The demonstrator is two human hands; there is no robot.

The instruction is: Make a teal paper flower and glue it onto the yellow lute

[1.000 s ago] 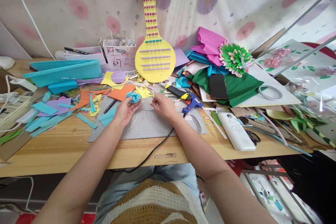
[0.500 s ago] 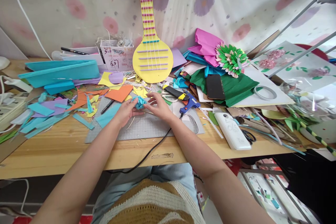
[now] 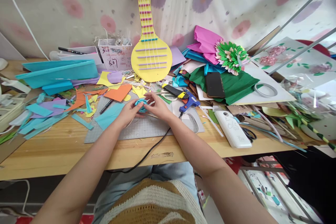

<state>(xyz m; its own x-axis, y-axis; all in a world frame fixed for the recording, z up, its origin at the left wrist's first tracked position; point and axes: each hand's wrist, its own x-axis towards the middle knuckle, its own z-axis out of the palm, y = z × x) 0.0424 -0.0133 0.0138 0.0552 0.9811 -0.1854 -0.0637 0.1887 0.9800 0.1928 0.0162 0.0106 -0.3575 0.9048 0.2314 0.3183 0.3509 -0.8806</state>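
Blue and crumpled, a paper bunch (image 3: 141, 102) sits at the centre of the frame, pinched by the fingers of the left hand (image 3: 130, 112) and the right hand (image 3: 159, 107), which partly hide it. The top edge cuts off a yellow guitar (image 3: 151, 74). Upper left of centre, a white box (image 3: 115, 57) holds a tangle hard to make out. A grey mat (image 3: 157, 131) lies on the wooden table (image 3: 65, 152); behind hangs a flowered curtain (image 3: 178, 7).

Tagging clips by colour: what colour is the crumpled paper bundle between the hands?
The crumpled paper bundle is light blue, seen best in the head view.
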